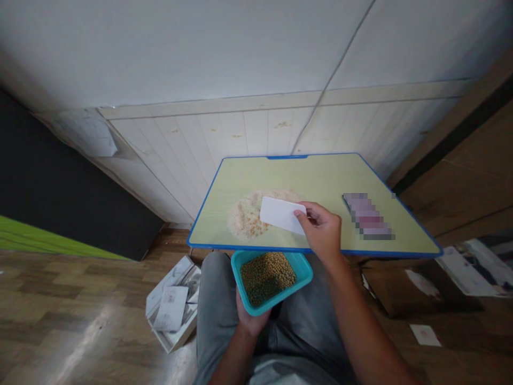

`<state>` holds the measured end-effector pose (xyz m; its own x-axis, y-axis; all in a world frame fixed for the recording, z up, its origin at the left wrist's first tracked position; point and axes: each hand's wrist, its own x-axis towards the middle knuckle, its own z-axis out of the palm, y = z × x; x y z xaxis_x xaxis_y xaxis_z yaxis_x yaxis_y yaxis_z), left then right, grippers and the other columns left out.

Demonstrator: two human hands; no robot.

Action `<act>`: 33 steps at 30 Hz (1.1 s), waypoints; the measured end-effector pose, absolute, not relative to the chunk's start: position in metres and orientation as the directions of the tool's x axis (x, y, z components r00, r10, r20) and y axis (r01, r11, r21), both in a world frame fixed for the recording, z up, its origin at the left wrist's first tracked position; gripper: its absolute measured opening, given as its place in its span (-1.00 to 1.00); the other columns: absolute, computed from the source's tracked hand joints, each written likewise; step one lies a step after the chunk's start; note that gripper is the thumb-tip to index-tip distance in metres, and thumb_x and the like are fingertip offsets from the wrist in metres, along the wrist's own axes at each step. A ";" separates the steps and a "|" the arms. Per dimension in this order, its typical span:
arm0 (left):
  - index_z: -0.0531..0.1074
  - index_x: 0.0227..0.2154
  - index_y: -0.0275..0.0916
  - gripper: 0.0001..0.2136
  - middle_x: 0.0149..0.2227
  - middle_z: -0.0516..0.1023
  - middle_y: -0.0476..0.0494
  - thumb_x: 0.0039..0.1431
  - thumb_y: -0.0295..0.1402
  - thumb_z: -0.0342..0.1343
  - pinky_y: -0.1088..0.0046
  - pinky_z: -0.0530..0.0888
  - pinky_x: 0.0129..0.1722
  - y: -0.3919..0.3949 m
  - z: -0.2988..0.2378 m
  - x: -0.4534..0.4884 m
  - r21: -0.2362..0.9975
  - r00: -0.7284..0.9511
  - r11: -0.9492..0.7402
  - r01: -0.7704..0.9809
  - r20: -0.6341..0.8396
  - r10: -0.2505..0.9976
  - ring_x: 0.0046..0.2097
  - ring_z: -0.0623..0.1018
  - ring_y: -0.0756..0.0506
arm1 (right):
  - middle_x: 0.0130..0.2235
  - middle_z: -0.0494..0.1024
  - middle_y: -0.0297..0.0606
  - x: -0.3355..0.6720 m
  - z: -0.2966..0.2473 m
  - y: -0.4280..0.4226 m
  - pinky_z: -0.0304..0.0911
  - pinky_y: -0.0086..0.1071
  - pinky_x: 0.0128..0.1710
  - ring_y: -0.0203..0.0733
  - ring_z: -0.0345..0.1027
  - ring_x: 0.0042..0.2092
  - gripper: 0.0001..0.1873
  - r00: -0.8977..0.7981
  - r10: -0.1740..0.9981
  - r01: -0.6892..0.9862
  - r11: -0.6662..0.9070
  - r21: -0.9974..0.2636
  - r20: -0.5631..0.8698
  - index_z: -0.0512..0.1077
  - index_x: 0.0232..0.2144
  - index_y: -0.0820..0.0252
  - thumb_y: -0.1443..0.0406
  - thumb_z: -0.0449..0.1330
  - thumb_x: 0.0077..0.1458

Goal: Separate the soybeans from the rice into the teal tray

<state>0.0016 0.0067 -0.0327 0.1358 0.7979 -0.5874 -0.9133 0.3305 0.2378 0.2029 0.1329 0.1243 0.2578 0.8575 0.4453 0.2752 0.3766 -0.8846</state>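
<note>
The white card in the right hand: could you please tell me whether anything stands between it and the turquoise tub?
Yes: the blue near edge of the table runs between the white card and the turquoise tub. Nothing else visible does.

White wall (pixel 192 48) — pale panelling (pixel 228 147) below; wood-look floor (pixel 52 310), shiny at left — brown structure (pixel 481 176) at right, perhaps cabinet.

I see soft, dim light | shine on the floor (pixel 80 299), near left | shadow on the beans (pixel 267 274) | fuzzy, dark corners | blocky squares hide a flat thing (pixel 368 216), right
</note>
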 end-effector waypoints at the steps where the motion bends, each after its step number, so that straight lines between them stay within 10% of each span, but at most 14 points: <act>1: 0.79 -0.06 -0.06 -0.61 -0.01 0.89 -0.14 0.46 -0.12 0.03 -0.19 0.48 0.46 0.007 -0.033 0.002 0.232 0.131 0.326 -0.916 -0.595 0.793 0.44 0.58 -0.40 | -0.32 0.78 -0.27 0.203 0.123 0.132 0.54 -0.30 -0.29 -0.14 0.64 -0.31 -0.79 0.261 0.858 0.269 0.374 -0.887 0.442 0.75 -0.20 0.12 0.16 0.37 0.22; 33: 0.75 0.10 -0.02 -0.58 0.14 0.84 -0.14 0.45 -0.11 0.04 -0.21 0.32 0.55 0.006 -0.038 0.000 0.224 0.151 0.345 -0.912 -0.598 0.787 0.58 0.39 -0.38 | -0.31 0.77 -0.24 0.219 0.111 0.122 0.49 -0.32 -0.31 -0.12 0.60 -0.30 -0.79 0.279 0.889 0.111 0.345 -0.932 0.363 0.75 -0.26 0.11 0.12 0.46 0.13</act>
<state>0.0002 0.0064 -0.0384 0.1512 0.7871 -0.5980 -0.9116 0.3449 0.2236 0.2188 0.1217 0.1112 0.2787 0.8892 0.3628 0.1112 0.3453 -0.9319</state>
